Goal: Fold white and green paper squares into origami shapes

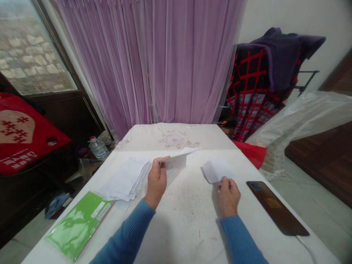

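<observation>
My left hand (158,181) is closed around the near edge of a sheet of paper (177,163), which is tilted up over the middle of the table. In my right hand (229,194) the thumb and fingers pinch the corner of a smaller white piece of paper (216,170), raised slightly and casting a shadow. Just left of my left hand lies a loose, uneven stack of white papers (126,179). A green plastic-wrapped pack (79,222) with a white label lies nearer the left edge, partly beside the stack.
A dark phone (276,207) with a cable lies at the right of the white-clothed table (187,227). Purple curtains (187,66) hang behind it. On the left stand a water bottle (98,147) and a red bag (24,135); clothes (258,80) and plastic sheeting (297,124) are on the right.
</observation>
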Demonstrator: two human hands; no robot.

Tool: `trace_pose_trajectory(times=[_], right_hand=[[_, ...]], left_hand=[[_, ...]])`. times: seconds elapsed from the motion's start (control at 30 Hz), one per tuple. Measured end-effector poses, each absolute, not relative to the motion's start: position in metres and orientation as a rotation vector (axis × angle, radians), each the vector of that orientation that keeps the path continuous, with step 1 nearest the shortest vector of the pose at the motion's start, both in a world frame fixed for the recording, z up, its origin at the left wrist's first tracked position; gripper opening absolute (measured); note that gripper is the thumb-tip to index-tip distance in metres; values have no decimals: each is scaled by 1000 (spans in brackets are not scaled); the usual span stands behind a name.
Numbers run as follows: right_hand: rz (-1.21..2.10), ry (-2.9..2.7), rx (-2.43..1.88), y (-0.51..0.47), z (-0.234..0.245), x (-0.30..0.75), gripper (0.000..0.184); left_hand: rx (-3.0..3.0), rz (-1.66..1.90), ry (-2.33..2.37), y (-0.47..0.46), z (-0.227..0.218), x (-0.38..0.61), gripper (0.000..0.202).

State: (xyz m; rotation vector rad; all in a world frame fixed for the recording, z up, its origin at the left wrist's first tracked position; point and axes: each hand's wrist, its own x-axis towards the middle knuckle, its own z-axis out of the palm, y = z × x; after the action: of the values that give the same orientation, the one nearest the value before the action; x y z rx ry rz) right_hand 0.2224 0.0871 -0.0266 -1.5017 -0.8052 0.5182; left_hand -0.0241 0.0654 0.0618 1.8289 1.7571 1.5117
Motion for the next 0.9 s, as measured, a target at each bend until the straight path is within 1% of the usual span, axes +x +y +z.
trace_pose_trajectory(times=[0.07,0.13,0.23,0.27,0.33,0.4,0.47,0.57,0.7,0.83,0.9], right_hand=[[526,-817,-1501,88,-30,224,38],[533,-825,-1503,89,-34,226,39],[538,-834,-1519,91,-37,227,41],[541,-838,-1524,91,-37,227,41],[552,-845,-1529,90,-36,226,41],[565,-852,-1522,90,-35,224,42],[574,-854,-1512,89,-34,223,42],[580,-850,-1507,89,-33,223,43],[579,-893,-1502,89,-32,222,43],[560,-928,-1482,89,-34,220,43],[538,-967,-1458,89,-34,217,42]], left_hand=[[1628,1613,1844,79,63,-31,21],[1522,1624,1911,97,60,-44,20],[1555,1577,2078,124,58,-73,24],[1603,1529,2147,133,59,-83,27],[1643,1322,2366,148,61,-102,36],[1657,1232,2415,160,62,-119,40],[1711,1097,2411,168,60,-134,38],[1768,794,2364,168,52,-155,33],[1767,495,2358,146,43,-183,38],[1876,348,2316,110,42,-188,56],[2005,220,2336,94,40,-175,59]])
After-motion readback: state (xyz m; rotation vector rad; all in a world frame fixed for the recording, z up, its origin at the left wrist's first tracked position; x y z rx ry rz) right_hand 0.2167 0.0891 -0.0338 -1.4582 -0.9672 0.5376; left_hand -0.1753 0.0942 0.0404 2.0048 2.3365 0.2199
